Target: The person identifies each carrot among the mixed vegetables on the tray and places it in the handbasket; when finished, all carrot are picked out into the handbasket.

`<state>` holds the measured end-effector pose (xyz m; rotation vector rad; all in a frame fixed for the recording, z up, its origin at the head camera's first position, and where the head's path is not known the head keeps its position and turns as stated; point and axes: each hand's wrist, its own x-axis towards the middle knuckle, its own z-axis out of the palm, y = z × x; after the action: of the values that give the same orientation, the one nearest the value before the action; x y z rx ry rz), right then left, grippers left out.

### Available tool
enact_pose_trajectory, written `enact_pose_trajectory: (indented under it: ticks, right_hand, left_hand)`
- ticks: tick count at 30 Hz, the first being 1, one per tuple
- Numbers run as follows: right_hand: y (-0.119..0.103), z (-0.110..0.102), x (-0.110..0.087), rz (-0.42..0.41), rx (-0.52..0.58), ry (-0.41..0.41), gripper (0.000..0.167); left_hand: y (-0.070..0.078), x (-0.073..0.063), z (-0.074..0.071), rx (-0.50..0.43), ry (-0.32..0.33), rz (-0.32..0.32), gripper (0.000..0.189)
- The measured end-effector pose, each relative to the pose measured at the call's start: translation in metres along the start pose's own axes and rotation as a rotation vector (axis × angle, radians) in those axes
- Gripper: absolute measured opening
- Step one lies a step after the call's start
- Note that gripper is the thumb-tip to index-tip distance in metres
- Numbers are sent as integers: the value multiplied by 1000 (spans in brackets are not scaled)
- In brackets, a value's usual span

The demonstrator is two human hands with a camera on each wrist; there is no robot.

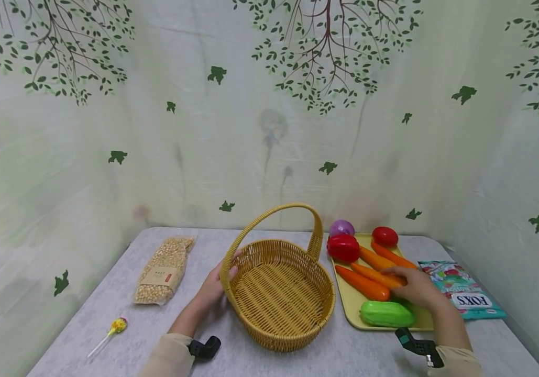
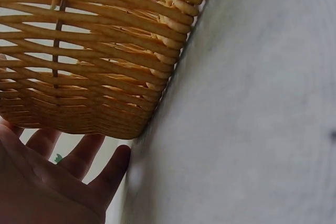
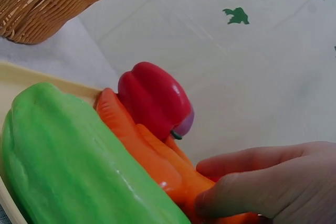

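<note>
Orange carrot (image 1: 373,273): on yellow tray (image 1: 351,313), among other carrots; thick end pinched by thumb and fingers of right hand (image 1: 415,287). Green vegetable (image 1: 387,314): same tray, near edge. Wicker basket (image 1: 282,339): left of tray; left hand (image 1: 213,285) gripping rim beside handle (image 1: 278,207). Kernel bag (image 1: 167,255): farther left.

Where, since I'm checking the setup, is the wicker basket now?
In the head view, the basket is at lower centre, between the left hand and yellow tray.

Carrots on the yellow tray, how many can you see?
4, all on the tray: front carrot nearest the basket; second carrot in the right hand; third carrot behind that; back carrot by the round red thing. The hand might hide another.
</note>
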<state>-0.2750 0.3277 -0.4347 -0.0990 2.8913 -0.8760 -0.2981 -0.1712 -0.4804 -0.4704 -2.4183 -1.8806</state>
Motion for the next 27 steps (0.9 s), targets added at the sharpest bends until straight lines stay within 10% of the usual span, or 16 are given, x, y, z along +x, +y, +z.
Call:
enact_pose_trajectory:
  ticks: [9, 27]
  right_hand:
    - [-8, -2, -2, 42, 57, 9, 71]
    - [-14, -14, -10, -45, -14, 99, 44]
  left_hand:
    - [-1, -1, 1, -23, 25, -25, 44]
    - [-2, -2, 3, -99, 6, -57, 46]
